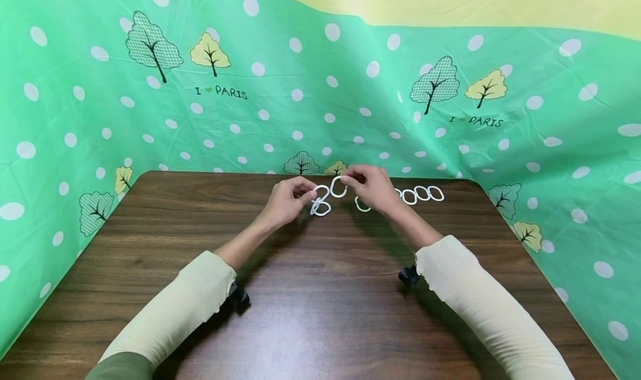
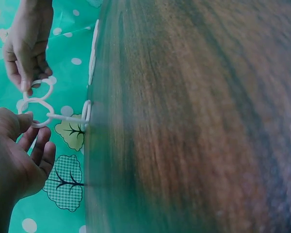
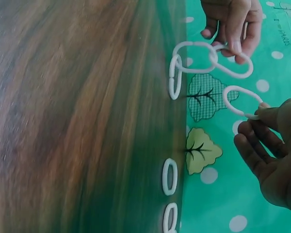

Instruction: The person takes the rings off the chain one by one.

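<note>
Over the far part of the table, my left hand point(image 1: 287, 203) pinches a white plastic chain link point(image 2: 50, 109) between thumb and fingertips. Two more white links point(image 3: 194, 44) are joined on below it, the lowest reaching down to the tabletop. My right hand point(image 1: 374, 190) pinches a separate white oval link point(image 3: 226, 103) by one end, held up just right of the left hand's link. A small opening shows in this link's side in the head view. In the right wrist view the two held links are apart.
A loose white link point(image 1: 361, 207) lies on the brown wooden table point(image 1: 300, 291) below my right hand. Several more links point(image 1: 436, 193) lie in a row to its right, partly behind the right wrist. A green dotted cloth point(image 1: 300, 113) hangs behind the table's far edge.
</note>
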Demonstrator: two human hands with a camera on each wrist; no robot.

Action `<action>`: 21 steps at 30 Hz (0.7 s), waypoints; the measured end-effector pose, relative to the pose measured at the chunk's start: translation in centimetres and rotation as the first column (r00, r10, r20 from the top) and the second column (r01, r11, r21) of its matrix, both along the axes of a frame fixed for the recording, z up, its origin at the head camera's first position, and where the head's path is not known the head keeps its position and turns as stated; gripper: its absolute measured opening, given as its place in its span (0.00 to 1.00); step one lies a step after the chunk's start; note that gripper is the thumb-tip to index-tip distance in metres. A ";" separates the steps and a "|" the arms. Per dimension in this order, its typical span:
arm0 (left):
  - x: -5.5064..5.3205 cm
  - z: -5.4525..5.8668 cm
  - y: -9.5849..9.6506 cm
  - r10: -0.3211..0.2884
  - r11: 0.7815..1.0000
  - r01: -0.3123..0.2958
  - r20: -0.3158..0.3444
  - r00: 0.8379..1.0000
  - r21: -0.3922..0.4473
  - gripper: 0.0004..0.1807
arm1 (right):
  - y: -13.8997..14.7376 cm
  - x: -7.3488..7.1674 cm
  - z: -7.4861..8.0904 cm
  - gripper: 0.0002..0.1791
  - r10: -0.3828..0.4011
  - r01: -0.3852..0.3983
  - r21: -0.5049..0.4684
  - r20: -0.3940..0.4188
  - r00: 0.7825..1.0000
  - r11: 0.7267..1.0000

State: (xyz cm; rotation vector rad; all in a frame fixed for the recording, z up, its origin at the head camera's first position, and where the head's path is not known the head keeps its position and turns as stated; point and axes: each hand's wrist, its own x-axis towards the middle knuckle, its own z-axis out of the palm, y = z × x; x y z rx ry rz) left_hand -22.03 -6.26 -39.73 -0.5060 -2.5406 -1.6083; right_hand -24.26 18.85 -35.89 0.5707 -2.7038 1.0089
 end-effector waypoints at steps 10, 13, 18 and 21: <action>0.0 -0.1 0.0 -0.007 1.000 0.007 -0.005 1.000 0.022 0.11 | 1.7 -0.9 -1.5 0.10 -0.012 -0.001 0.081 0.158 0.987 0.997; 0.0 -0.1 0.0 -0.005 1.000 0.005 -0.007 1.000 0.021 0.11 | 2.1 -1.3 -2.3 0.09 -0.011 -0.008 0.100 0.182 0.983 0.995; 0.0 -0.1 0.0 0.001 1.000 -0.001 -0.001 1.000 0.018 0.11 | 2.3 -1.7 -3.2 0.08 -0.020 -0.009 0.153 0.187 0.982 0.988; 0.1 -0.1 0.1 0.001 1.000 -0.001 0.004 1.000 0.021 0.11 | 2.3 -1.8 -3.5 0.08 -0.033 -0.003 0.189 0.187 0.982 0.982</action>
